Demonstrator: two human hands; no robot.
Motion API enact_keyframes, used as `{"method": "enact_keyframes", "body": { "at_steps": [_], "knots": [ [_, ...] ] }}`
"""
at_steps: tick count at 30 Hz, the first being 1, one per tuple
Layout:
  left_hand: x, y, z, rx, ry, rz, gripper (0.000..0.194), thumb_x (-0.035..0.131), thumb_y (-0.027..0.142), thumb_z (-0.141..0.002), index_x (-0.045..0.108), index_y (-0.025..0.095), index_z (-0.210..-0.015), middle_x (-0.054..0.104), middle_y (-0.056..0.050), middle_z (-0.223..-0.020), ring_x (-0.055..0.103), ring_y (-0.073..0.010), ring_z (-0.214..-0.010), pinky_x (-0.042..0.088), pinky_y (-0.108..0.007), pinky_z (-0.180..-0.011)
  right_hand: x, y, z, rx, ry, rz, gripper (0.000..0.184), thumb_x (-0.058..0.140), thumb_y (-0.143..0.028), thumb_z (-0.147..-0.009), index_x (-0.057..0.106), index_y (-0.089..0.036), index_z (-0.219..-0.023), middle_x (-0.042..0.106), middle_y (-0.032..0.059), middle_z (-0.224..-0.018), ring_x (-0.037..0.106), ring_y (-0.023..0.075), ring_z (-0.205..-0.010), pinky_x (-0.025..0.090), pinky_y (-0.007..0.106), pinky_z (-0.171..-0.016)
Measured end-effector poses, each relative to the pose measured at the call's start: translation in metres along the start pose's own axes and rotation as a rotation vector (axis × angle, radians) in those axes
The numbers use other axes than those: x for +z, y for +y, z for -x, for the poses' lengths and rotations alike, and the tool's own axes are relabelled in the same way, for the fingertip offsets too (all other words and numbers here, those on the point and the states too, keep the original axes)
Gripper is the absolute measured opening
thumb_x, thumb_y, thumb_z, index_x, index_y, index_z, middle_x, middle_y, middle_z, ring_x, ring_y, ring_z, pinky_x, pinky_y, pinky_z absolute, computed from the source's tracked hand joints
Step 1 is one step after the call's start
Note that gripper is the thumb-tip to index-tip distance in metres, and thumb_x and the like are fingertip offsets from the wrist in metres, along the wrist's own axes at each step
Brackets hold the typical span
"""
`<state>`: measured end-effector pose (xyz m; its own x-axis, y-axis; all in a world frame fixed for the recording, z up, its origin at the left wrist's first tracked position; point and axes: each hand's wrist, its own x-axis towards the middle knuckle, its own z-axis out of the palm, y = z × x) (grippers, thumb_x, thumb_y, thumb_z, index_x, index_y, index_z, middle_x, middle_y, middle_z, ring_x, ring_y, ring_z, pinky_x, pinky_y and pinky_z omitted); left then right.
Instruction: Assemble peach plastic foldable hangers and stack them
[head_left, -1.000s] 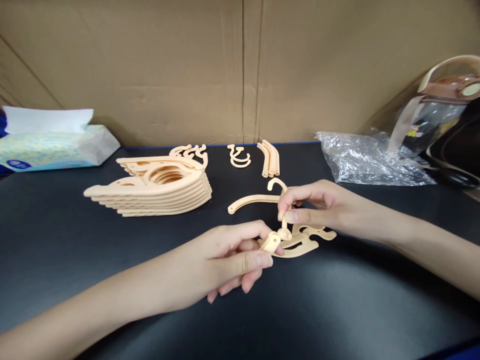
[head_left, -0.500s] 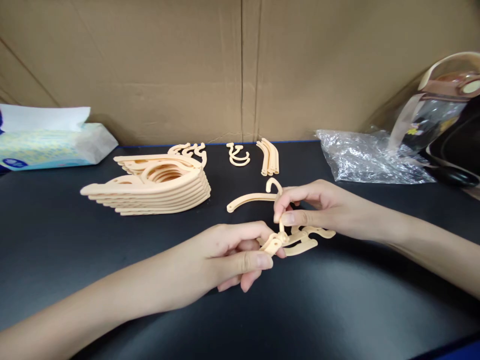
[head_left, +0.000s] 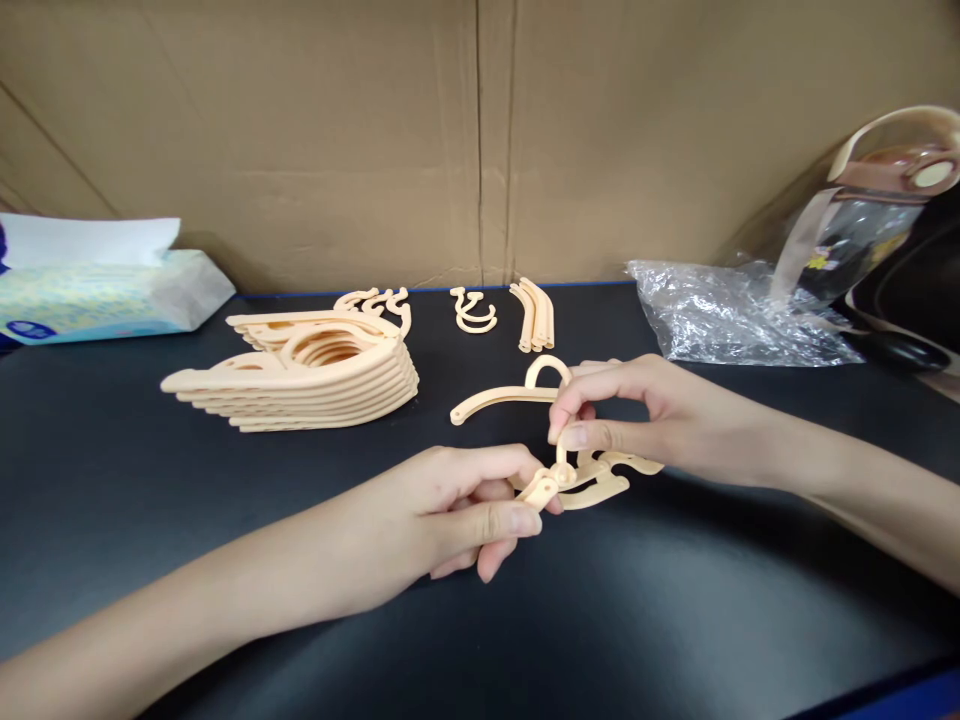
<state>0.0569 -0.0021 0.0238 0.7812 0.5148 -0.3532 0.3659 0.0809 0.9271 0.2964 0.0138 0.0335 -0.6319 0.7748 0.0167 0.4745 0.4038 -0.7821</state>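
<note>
Near the middle of the desk, my left hand (head_left: 469, 515) pinches a cream plastic folding hanger (head_left: 592, 492) at its jointed end, thumb on top. My right hand (head_left: 622, 405) is just beyond it, thumb and fingers closed on the stem of a cream hanger hook (head_left: 548, 362). The hook's curve rises above those fingers, and its foot meets the joint at my left fingertips. Whether it sits fully in the joint I cannot tell. Behind my right hand lies a curved hanger strip (head_left: 495, 399), its right end hidden by the fingers.
A stack of hanger arms (head_left: 337, 385) stands at the left. Loose hooks (head_left: 379, 300), more hooks (head_left: 474, 312) and several curved strips (head_left: 534, 315) lie farther back. A tissue pack (head_left: 112, 285) is far left; a clear plastic bag (head_left: 735, 310) and a bottle (head_left: 862, 230) are at right.
The hook's curve has turned in my right fingers and now looks wider. Both hands stay at the joint, nearly still. The view has shifted slightly.
</note>
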Motion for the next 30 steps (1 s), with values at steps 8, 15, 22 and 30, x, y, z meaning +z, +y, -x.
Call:
{"method": "enact_keyframes", "body": {
  "at_steps": [8, 15, 22, 30],
  "knots": [
    [0.003, -0.002, -0.003, -0.034, 0.032, -0.001, 0.019, 0.051, 0.035, -0.101, 0.062, 0.02, -0.108, 0.054, 0.007, -0.066, 0.037, -0.0059, -0.05, 0.029, -0.017, -0.047, 0.0, -0.006, 0.002, -0.07, 0.056, 0.172, 0.025, 0.057, -0.037, -0.098, 0.072, -0.022, -0.085, 0.066, -0.0026, -0.079, 0.053, 0.0135, -0.074, 0.038, 0.029, -0.069],
    [0.008, -0.008, -0.006, -0.03, 0.102, 0.052, 0.019, 0.052, 0.035, -0.099, 0.062, 0.019, -0.102, 0.053, 0.008, -0.061, 0.035, -0.0056, -0.045, 0.027, -0.018, -0.044, 0.003, -0.008, 0.002, -0.094, 0.118, 0.303, 0.019, 0.059, -0.03, -0.098, 0.071, -0.023, -0.085, 0.066, -0.0052, -0.077, 0.054, 0.0124, -0.073, 0.035, 0.031, -0.08],
    [0.01, -0.011, -0.006, -0.026, 0.136, 0.068, 0.017, 0.053, 0.034, -0.097, 0.062, 0.019, -0.098, 0.054, 0.009, -0.06, 0.035, -0.0053, -0.043, 0.026, -0.018, -0.042, 0.005, -0.011, 0.002, -0.081, 0.129, 0.291, 0.019, 0.059, -0.027, -0.096, 0.071, -0.022, -0.083, 0.067, -0.0047, -0.077, 0.056, 0.0127, -0.073, 0.036, 0.032, -0.08],
    [0.011, -0.011, -0.009, -0.04, 0.155, 0.105, 0.024, 0.055, 0.041, -0.096, 0.06, 0.019, -0.089, 0.056, 0.008, -0.058, 0.035, -0.0043, -0.039, 0.025, -0.017, -0.037, 0.007, -0.01, 0.001, -0.066, 0.139, 0.252, 0.02, 0.059, -0.029, -0.095, 0.071, -0.022, -0.081, 0.068, -0.0031, -0.076, 0.057, 0.0135, -0.073, 0.038, 0.032, -0.08]
  ]
}}
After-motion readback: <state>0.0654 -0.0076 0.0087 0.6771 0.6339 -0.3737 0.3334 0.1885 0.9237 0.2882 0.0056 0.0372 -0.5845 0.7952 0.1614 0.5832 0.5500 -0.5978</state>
